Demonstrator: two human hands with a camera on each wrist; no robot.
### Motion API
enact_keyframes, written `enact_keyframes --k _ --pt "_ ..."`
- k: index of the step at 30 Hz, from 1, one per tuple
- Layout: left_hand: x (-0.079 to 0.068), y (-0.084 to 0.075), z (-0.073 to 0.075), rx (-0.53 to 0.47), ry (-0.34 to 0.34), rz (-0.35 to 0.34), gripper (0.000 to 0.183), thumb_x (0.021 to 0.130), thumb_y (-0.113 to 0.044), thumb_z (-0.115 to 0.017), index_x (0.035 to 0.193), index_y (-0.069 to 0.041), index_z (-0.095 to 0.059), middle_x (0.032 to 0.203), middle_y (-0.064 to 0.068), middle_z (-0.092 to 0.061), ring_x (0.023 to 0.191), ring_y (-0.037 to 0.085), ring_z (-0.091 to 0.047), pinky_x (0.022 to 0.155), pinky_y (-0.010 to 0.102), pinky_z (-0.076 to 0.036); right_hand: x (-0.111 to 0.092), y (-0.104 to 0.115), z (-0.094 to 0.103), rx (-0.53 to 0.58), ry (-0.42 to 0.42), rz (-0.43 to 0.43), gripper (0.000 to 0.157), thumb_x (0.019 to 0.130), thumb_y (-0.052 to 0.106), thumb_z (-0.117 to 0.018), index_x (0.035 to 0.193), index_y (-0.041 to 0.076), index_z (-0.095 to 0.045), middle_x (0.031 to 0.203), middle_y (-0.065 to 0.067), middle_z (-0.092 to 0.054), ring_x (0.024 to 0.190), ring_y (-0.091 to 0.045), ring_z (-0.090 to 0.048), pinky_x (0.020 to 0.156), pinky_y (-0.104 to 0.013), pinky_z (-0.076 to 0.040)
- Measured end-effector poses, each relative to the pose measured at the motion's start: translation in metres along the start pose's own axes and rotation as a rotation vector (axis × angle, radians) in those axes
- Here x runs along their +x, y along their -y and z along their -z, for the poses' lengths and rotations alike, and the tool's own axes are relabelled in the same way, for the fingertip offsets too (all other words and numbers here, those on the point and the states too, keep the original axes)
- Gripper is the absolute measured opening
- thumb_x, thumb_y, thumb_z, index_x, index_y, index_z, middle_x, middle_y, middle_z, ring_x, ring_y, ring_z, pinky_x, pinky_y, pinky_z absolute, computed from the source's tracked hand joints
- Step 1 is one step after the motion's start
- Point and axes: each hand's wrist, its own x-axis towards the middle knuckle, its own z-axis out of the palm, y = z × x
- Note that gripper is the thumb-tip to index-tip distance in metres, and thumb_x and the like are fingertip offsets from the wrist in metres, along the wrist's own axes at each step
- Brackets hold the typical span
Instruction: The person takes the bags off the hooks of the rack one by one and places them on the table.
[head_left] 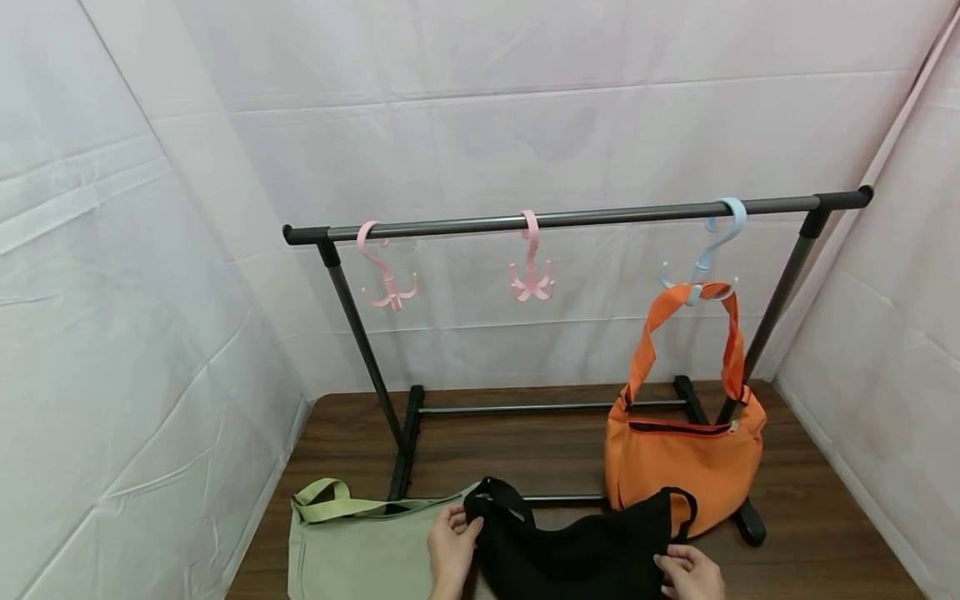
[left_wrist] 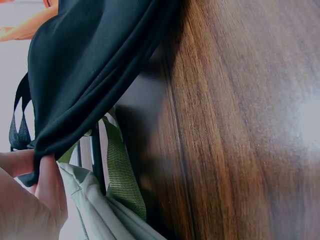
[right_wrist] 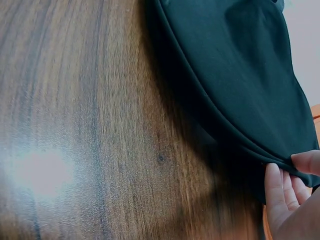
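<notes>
A black cloth bag [head_left: 577, 546] is stretched between both hands at the front of the table, its strap loops standing up at either end. My left hand [head_left: 453, 546] pinches its left upper corner between thumb and fingers, as the left wrist view also shows. At the other end, my right hand [head_left: 692, 573] pinches the bag's right edge. Under the left hand's side lies a light green bag [head_left: 360, 554] with its strap on top. Behind the right hand, an orange bag [head_left: 686, 467] hangs by its strap from a light blue hook [head_left: 701, 265].
A dark metal rack [head_left: 450, 226] stands across the wooden table [head_left: 817, 517]. From its bar hang a pink hook [head_left: 388, 279] on the left and another pink hook [head_left: 532, 267] in the middle. White cloth walls [head_left: 480, 150] enclose the back and sides.
</notes>
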Motion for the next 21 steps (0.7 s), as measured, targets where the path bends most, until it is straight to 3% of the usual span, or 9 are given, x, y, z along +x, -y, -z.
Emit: enact_keyframes --k 6,21 --pt "0.006 0.006 -0.005 0.158 -0.053 -0.071 0.028 0.068 0.003 -0.073 0.093 0.003 -0.06 0.073 0.008 -0.062 0.064 0.022 -0.062 0.055 0.034 -0.05 0.009 0.0 -0.006 -0.071 -0.027 -0.018 0.036 0.075 0.011 -0.067 0.101 -0.012 -0.056 0.068 -0.003 -0.063 0.057 -0.015 -0.057 0.054 -0.032 -0.053" --pt "0.01 0.01 -0.013 0.338 -0.073 -0.157 0.031 0.064 0.001 -0.075 0.091 -0.002 -0.061 0.073 0.004 -0.061 0.06 0.015 -0.057 0.058 0.034 -0.048 0.024 0.002 -0.012 -0.192 -0.051 0.035 0.03 0.08 0.012 -0.063 0.098 -0.011 -0.057 0.078 -0.016 -0.063 0.06 -0.019 -0.059 0.054 -0.034 -0.053"
